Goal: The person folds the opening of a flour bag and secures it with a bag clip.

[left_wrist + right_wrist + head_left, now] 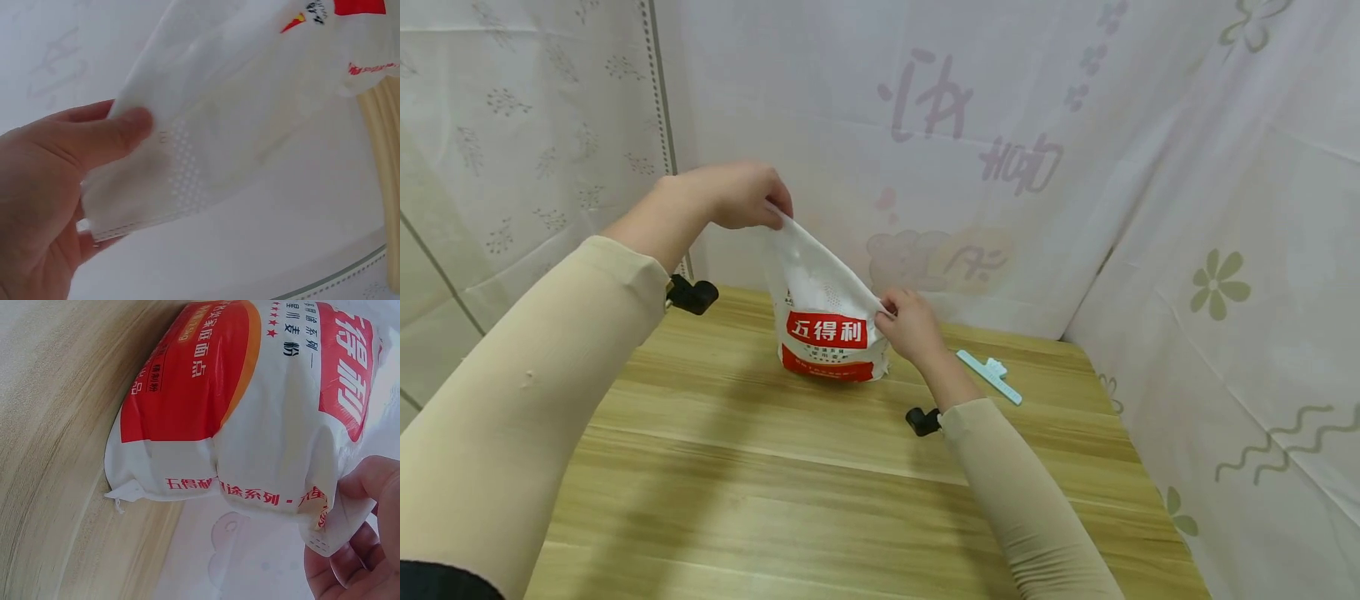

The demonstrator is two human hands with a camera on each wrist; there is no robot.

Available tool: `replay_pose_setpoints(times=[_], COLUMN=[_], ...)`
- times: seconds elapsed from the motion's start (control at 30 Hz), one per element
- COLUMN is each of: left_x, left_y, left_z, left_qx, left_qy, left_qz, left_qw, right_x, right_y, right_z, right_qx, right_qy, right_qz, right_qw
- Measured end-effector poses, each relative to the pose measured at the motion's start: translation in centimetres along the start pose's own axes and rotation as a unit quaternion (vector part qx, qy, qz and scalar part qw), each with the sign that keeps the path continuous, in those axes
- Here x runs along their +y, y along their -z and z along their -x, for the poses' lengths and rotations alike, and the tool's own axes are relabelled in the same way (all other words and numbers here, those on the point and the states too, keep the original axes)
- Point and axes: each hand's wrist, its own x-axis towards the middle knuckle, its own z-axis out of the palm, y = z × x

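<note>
A white and red flour bag (pixel 827 333) stands towards the back of the wooden table, its top drawn up and slanting down to the right. My left hand (pixel 748 196) pinches the raised upper left corner; in the left wrist view the thumb (pixel 134 125) presses the white plastic (pixel 206 144) from the front. Lower down, my right hand (pixel 912 325) pinches the right end of the bag's top edge. The right wrist view shows thumb and fingers on that corner (pixel 325 540) of the bag. A light blue bag clip (pixel 991 375) lies on the table, right of the bag.
The wooden table (pixel 760 500) reaches to printed white curtains (pixel 820 100) at the back and sides. A black wrist camera mount (pixel 692 295) sticks out by the left wrist, another black mount (pixel 922 422) by the right one.
</note>
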Motion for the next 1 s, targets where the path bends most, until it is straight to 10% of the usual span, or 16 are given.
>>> replay_pose_setpoints(times=[0.47,1.0], left_x=[-0.4,2.7], left_y=[-1.4,-3.2], left_z=[-0.4,-2.0], left_qx=[0.081,0.036], left_qy=[-0.012,-0.034], left_qz=[-0.073,-0.171], left_qw=[0.9939,0.9841], right_x=[0.1,0.0], right_y=[-0.3,0.4], right_z=[-0.1,-0.1], right_qx=[-0.004,-0.008], right_qy=[-0.021,-0.013], right_qz=[-0.024,-0.027], right_qw=[0.999,1.0])
